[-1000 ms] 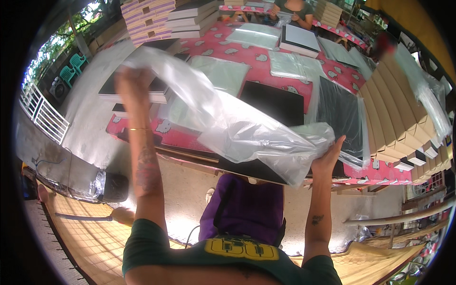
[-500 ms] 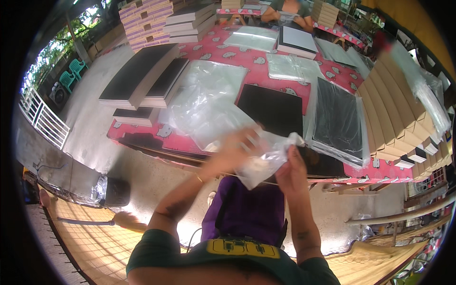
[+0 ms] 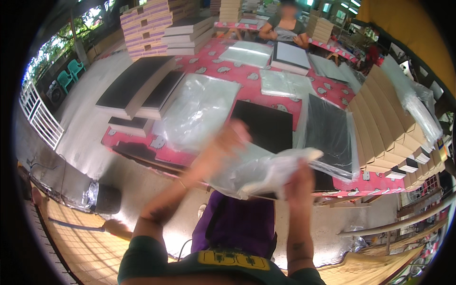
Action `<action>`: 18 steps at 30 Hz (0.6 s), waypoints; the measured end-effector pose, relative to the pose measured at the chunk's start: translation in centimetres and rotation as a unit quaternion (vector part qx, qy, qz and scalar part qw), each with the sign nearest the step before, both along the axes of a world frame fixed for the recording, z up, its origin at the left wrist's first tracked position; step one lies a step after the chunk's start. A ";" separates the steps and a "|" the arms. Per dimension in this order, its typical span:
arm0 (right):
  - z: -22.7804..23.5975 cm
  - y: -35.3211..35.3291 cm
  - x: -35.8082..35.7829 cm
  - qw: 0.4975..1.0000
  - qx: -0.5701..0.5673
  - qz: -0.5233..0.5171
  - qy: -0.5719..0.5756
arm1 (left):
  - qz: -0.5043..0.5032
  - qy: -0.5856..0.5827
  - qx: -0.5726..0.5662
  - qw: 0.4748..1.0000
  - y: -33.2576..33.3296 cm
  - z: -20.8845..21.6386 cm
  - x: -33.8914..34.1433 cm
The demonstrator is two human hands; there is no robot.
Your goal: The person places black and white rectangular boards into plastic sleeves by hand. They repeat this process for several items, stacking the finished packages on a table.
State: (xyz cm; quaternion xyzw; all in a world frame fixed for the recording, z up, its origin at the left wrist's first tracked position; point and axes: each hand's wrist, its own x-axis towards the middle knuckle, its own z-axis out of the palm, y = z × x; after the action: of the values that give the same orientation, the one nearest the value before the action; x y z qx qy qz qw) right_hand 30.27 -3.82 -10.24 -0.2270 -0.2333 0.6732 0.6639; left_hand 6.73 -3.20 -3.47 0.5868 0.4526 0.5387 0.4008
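Crumpled clear plastic [image 3: 266, 171] at lower centre of frame, bunched up at the near edge of the pink-covered table [image 3: 349, 186]. Stretched long toward upper left a second ago, gathered small between close-set hands half a second ago; now pulled a bit wider again, hands farther apart. Probably mid-handling, not laid flat yet. Lying between the hands: left hand [image 3: 232, 137] at upper-left end, right hand [image 3: 299, 185] at right end. Right: apparently pinching the plastic. Left: smeared by motion (can't tell gripping from merely brushing).

Just beyond, mid-frame: bare black board [image 3: 263, 123], flat on table. Right of that: black board in clear wrap [image 3: 327, 135]. Left of centre: flat clear sheets [image 3: 197, 109]. Farther left: thick black-covered block [image 3: 133, 80], smaller ones beside and below. Right side of frame: slanted row of brown cartons [image 3: 380, 123]. Upper centre: co-worker [image 3: 290, 24], holding something clear or greyish (too small to make out).
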 end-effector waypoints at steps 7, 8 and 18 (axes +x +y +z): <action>-0.7 -0.5 5.6 0.998 -0.011 0.032 0.043 | 0.158 0.017 -0.041 0.986 4.7 -6.4 -6.7; -2.0 -0.8 9.9 1.000 0.015 -0.011 -0.006 | 0.219 0.071 -0.076 0.970 7.2 -7.0 -14.0; -1.7 -2.6 4.0 0.994 0.027 -0.060 0.083 | -0.115 0.624 -0.181 0.751 8.5 -4.0 -17.4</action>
State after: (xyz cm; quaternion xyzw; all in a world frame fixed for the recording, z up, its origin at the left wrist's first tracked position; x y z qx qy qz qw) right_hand 34.26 -6.46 -11.94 -0.1664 -0.1816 0.6421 0.7260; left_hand -10.67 5.26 -7.47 0.7570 0.6198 -0.0893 0.1868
